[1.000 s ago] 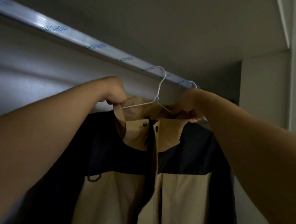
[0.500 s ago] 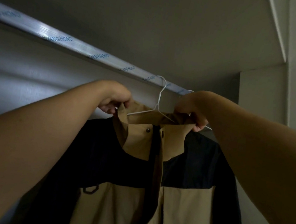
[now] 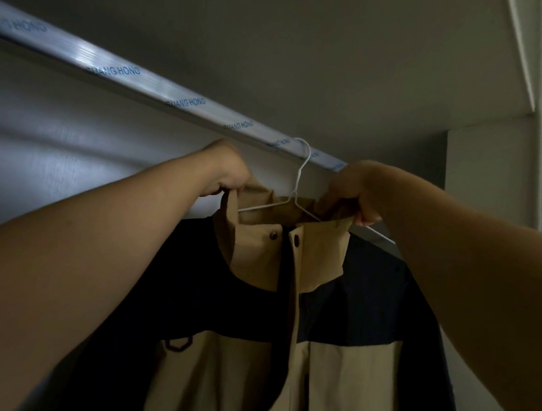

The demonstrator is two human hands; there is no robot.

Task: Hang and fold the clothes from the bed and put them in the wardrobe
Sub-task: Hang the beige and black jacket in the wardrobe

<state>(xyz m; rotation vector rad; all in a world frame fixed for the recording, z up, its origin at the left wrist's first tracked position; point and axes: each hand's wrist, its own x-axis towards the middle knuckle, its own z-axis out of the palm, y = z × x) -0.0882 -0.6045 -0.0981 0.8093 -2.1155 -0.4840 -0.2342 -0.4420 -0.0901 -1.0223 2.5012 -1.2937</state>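
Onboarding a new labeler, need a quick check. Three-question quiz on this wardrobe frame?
1. True or false: the hanger is hooked over the rail.
2. Where do the left hand and right hand grip the jacket? A hem, B collar, C cuff.
3. How many snaps show at the neck?
Key: 1 true; 2 B; 3 two.

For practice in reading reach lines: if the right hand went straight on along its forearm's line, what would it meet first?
Probably the hanger hook, just up and left of the right hand, then the rail it hangs on. Depth is unclear, so the hand might pass in front of the hook.
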